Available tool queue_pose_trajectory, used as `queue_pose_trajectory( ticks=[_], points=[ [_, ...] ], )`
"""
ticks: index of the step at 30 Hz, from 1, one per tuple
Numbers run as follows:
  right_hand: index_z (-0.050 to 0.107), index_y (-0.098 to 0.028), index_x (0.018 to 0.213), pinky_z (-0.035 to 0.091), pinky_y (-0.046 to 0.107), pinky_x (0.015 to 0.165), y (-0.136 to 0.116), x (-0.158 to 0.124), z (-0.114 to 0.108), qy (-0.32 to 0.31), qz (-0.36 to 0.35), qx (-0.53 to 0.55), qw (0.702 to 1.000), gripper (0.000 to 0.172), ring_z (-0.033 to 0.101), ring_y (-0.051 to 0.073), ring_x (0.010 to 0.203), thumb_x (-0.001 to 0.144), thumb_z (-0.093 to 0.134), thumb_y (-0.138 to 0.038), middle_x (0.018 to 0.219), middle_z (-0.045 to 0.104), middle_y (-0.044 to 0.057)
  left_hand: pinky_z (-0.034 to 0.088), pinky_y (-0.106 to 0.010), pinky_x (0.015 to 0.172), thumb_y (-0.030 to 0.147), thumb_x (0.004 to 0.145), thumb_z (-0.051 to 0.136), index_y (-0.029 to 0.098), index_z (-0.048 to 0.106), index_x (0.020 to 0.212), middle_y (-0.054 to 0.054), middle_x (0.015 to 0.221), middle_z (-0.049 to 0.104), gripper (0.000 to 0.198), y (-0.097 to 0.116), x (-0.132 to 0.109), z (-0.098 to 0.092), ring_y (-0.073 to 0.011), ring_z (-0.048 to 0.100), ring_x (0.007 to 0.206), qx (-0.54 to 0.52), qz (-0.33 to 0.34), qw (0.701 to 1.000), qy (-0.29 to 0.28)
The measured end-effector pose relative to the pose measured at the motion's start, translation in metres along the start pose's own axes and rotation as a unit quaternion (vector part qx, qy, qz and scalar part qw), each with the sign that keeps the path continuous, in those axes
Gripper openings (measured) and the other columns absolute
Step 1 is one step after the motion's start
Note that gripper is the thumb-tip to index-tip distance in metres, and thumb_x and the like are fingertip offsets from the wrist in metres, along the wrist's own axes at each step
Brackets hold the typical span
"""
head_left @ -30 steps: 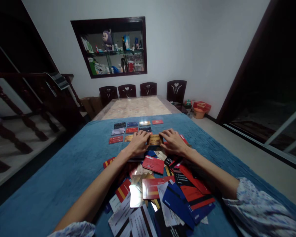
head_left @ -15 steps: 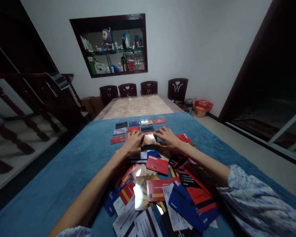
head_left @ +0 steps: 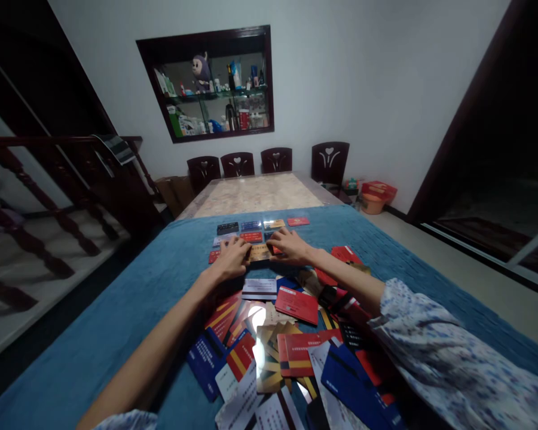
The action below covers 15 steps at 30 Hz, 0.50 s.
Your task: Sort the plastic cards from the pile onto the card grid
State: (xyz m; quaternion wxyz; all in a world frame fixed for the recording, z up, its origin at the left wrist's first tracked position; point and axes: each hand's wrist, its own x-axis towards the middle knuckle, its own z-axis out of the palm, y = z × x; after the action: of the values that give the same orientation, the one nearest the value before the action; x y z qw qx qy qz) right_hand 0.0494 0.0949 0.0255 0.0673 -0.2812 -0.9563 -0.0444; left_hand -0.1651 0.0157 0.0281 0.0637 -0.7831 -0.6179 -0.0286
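Note:
Between my two hands is a gold card (head_left: 260, 252), held at its left end by my left hand (head_left: 233, 258) and at its right end by my right hand (head_left: 290, 246). It is at the near side of several laid-out cards, among them a black card (head_left: 227, 228), a blue card (head_left: 251, 226), a yellowish card (head_left: 274, 224) and a red card (head_left: 298, 221). Part of that layout is hidden behind my fingers. Closer to me, under and between my forearms, lies a loose heap of cards with a red card (head_left: 296, 304), a white card (head_left: 259, 289) and a dark blue card (head_left: 354, 382).
A blue cloth (head_left: 161, 286) covers the near part of the table; its far marble top (head_left: 260, 191) is bare. Several dark chairs (head_left: 329, 162) stand along the wall. A wooden railing (head_left: 58, 143) is at the left, an orange tub (head_left: 373, 203) on the floor at right.
My hands have carried the gold card forward, away from the heap and up to the laid-out cards. The card now lies flatter, without the bright glare. The view has turned slightly left.

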Motion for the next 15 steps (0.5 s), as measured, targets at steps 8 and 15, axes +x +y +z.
queue_pose_trajectory(
  ticks=[8, 15],
  points=[
    [0.063, -0.025, 0.123, 0.042, 0.047, 0.091, -0.006, 0.033, 0.009, -0.035, 0.003, -0.003, 0.999, 0.040, 0.039, 0.034, 0.122, 0.089, 0.060, -0.047, 0.129, 0.054, 0.013, 0.033, -0.057, 0.099, 0.018, 0.078, 0.056, 0.021, 0.058, 0.119, -0.012, 0.131, 0.056, 0.041, -0.021, 0.004, 0.005, -0.0341, 0.036, 0.130, 0.022, -0.022, 0.999, -0.033],
    [0.067, -0.024, 0.114, 0.043, 0.050, 0.092, -0.013, 0.042, 0.004, -0.066, 0.012, -0.005, 0.998, 0.033, 0.041, 0.034, 0.121, 0.088, 0.061, -0.043, 0.127, 0.056, 0.012, 0.032, -0.058, 0.100, 0.020, 0.079, 0.056, 0.021, 0.060, 0.119, -0.014, 0.127, 0.058, 0.040, -0.027, 0.011, 0.006, -0.0353, 0.037, 0.130, 0.026, -0.032, 0.996, -0.073]
  ],
)
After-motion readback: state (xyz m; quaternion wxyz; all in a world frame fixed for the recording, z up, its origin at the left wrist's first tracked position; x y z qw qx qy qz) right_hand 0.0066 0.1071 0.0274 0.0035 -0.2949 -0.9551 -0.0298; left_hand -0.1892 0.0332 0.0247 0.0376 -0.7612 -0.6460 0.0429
